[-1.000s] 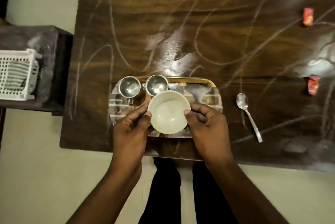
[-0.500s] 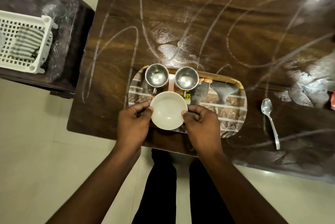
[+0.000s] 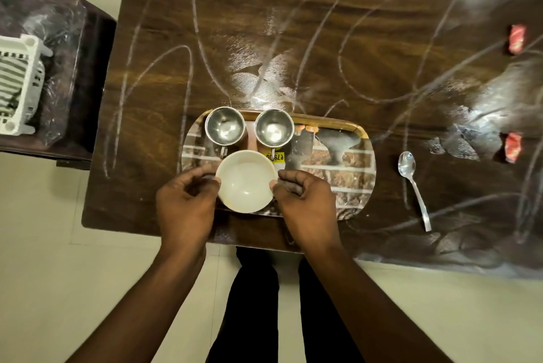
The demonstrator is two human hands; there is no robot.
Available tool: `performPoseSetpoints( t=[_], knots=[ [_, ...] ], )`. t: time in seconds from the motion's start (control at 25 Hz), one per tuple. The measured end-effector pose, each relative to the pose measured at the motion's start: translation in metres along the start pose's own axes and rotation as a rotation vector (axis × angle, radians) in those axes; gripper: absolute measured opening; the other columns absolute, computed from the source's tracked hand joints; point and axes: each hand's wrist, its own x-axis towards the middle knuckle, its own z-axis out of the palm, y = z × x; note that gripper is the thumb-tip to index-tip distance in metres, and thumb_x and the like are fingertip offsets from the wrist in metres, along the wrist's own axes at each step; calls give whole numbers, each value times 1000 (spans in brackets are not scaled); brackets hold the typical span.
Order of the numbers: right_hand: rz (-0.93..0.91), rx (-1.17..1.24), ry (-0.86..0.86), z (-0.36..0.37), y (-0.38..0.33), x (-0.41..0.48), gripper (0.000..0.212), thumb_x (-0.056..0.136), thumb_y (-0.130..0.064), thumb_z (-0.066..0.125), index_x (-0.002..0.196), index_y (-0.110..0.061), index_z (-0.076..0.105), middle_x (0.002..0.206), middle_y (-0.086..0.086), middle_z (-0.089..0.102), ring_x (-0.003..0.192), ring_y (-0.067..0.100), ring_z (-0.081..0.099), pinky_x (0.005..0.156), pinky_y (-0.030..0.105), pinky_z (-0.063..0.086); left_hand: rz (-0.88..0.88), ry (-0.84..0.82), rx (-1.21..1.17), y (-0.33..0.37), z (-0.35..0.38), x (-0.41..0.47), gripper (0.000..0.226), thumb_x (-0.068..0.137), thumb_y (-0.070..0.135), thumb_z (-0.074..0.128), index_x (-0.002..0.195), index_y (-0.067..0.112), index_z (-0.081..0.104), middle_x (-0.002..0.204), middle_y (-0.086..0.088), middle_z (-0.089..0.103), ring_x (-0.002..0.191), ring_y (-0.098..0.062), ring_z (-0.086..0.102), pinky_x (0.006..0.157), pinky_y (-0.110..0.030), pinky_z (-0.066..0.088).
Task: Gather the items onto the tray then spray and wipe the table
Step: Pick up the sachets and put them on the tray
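Head view, looking down on a dark wooden table [image 3: 293, 39]; the top is covered in white chalky streaks and smears, heaviest at the centre and the right end.

Tray [image 3: 346, 183]: oblong, printed pattern, lying near the table's near edge; a yellow price sticker [image 3: 276, 157] shows on it.

Two steel cups stand upright on the tray's far left part, side by side and apart; left cup [image 3: 224, 126], right cup [image 3: 273, 127]; both look empty.

White bowl [image 3: 245, 183]: upright and empty, on the tray's near left part, just in front of the cups; its near rim overlaps the tray's near edge; cannot tell whether it is fully set down.

Left hand [image 3: 185, 207]: at the bowl's left side; fingers curled, thumb tip and forefinger at the rim, pinching it. Right hand [image 3: 307, 204]: mirrors it on the bowl's right side; fingers curled together, thumb and forefinger tips on the rim; how firm either grip is cannot be told.

Not on the tray: a metal spoon [image 3: 412, 183] flat on the table just right of the tray, bowl end away from the person; two red wrappers further right, well apart from each other, far one [image 3: 516, 39] and near one [image 3: 512, 147].

Left of the table: a lower dark side table [image 3: 76, 39] carrying a white plastic basket [image 3: 20, 83], partly cut off by the frame edge.

Dark trousers [image 3: 252, 304] show between the forearms, over pale floor.
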Motion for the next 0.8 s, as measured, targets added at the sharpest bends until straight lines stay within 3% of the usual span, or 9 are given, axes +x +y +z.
performPoseSetpoints(
  t=[0.12, 0.2, 0.32, 0.4, 0.52, 0.6, 0.68, 0.8],
  knots=[
    [-46, -38, -16, -31, -8, -3, 31, 97, -25, 77, 126, -17, 77, 110, -12, 80, 97, -5, 74, 87, 13, 60, 175, 149, 12, 14, 1, -18, 26, 92, 2, 79, 110, 21, 78, 112, -8, 79, 92, -16, 73, 94, -52, 65],
    [-83, -47, 5, -65, -11, 3, 22, 96, -24, 77, 117, -22, 79, 98, -14, 81, 90, -2, 76, 85, 20, 63, 320, 113, 14, 30, 16, -35, 23, 93, 5, 79, 105, 25, 77, 106, -1, 78, 89, -12, 70, 87, -39, 64],
    [-97, -29, 108, -130, -10, 19, 13, 91, -32, 78, 103, -27, 80, 89, -14, 82, 82, 2, 78, 78, 27, 64, 440, -78, 62, 50, 63, -59, 24, 94, 0, 77, 103, 23, 76, 98, 12, 78, 82, 1, 68, 74, -18, 58],
    [-97, -49, 192, -183, -5, 31, 19, 87, -39, 78, 101, -27, 80, 85, -13, 81, 78, 5, 78, 76, 32, 65, 458, -234, 124, 58, 114, -76, 24, 95, -3, 74, 107, 17, 77, 102, 10, 80, 83, 4, 71, 77, -12, 57],
    [-52, -51, 295, -270, 10, 50, 23, 84, -42, 78, 101, -27, 80, 85, -7, 82, 82, 13, 80, 85, 44, 67, 402, -448, 167, 65, 206, -107, 24, 96, -3, 74, 111, 15, 79, 98, 13, 78, 78, 7, 70, 73, -5, 54],
    [-5, -30, 335, -317, 24, 60, 21, 85, -38, 78, 102, -25, 79, 85, -2, 81, 85, 20, 81, 88, 52, 66, 356, -532, 156, 65, 260, -126, 24, 98, -3, 73, 115, 14, 79, 101, 5, 80, 88, 2, 74, 84, -14, 60],
    [34, -42, 377, -364, 38, 70, 17, 89, -30, 78, 105, -25, 79, 86, -2, 81, 86, 19, 80, 88, 54, 65, 266, -593, 138, 62, 317, -146, 25, 99, -1, 72, 117, 16, 77, 103, -1, 80, 99, -13, 77, 100, -36, 63],
    [53, -70, 411, -410, 54, 88, 21, 93, -23, 78, 114, -24, 78, 93, -4, 81, 88, 13, 79, 91, 48, 66, 166, -659, 156, 54, 387, -166, 28, 100, -1, 72, 126, 11, 76, 100, 5, 77, 96, -6, 73, 108, -42, 60]
  ],
)
